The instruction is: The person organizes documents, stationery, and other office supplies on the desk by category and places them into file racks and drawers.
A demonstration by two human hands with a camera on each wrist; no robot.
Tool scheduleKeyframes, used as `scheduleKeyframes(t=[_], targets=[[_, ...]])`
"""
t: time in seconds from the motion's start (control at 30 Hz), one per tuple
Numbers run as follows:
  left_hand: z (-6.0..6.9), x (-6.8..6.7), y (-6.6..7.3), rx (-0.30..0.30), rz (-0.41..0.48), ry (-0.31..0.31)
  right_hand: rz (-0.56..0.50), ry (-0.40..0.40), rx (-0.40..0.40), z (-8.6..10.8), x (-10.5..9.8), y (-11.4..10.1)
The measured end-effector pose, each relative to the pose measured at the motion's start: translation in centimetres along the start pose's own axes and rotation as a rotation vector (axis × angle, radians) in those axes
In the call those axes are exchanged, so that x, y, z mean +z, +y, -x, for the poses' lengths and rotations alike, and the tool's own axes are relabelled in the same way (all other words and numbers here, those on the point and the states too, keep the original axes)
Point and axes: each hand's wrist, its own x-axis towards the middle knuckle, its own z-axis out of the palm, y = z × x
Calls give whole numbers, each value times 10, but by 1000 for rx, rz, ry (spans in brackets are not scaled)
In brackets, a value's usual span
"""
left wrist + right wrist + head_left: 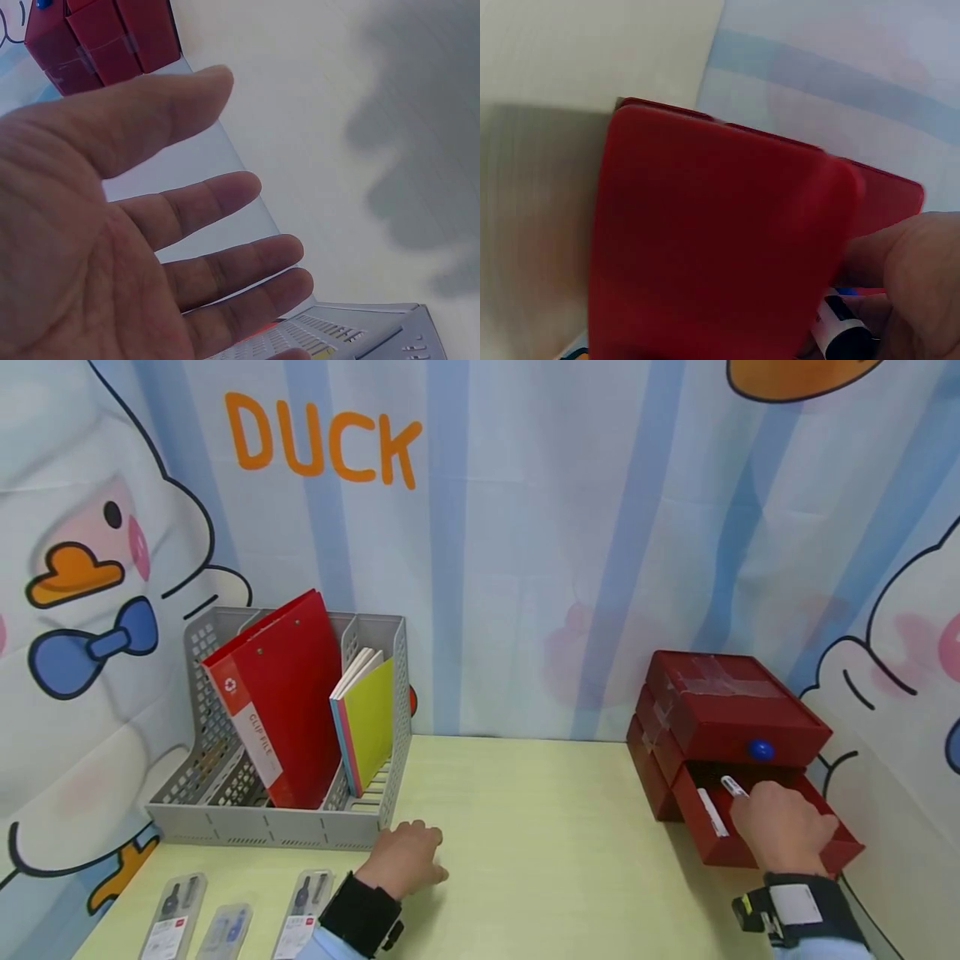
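In the head view, my right hand reaches into a pulled-out drawer of a dark red drawer box. It holds a white marker; the right wrist view shows the marker with a black end, among the fingers and partly hidden behind the drawer's red front. A second white marker lies inside the drawer, left of the hand. Above the table, my left hand hovers near the grey organizer's front right corner. Its fingers are spread and relaxed, with nothing held, as the left wrist view shows.
On the left stands a grey organizer holding a red clip file and several thin booklets. Clear packs lie along the table's front left. A blue knob marks the upper drawer. Behind hangs a duck-print curtain.
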Motion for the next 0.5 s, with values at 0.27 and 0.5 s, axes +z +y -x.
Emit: scheduleKeyframes(t=[0.27,0.5], targets=[[2,17,20,64,-80,28,-21,-77,50,-20,15,5],[7,24,38,125,-130,44,-17,-153,29,-26,19,5]])
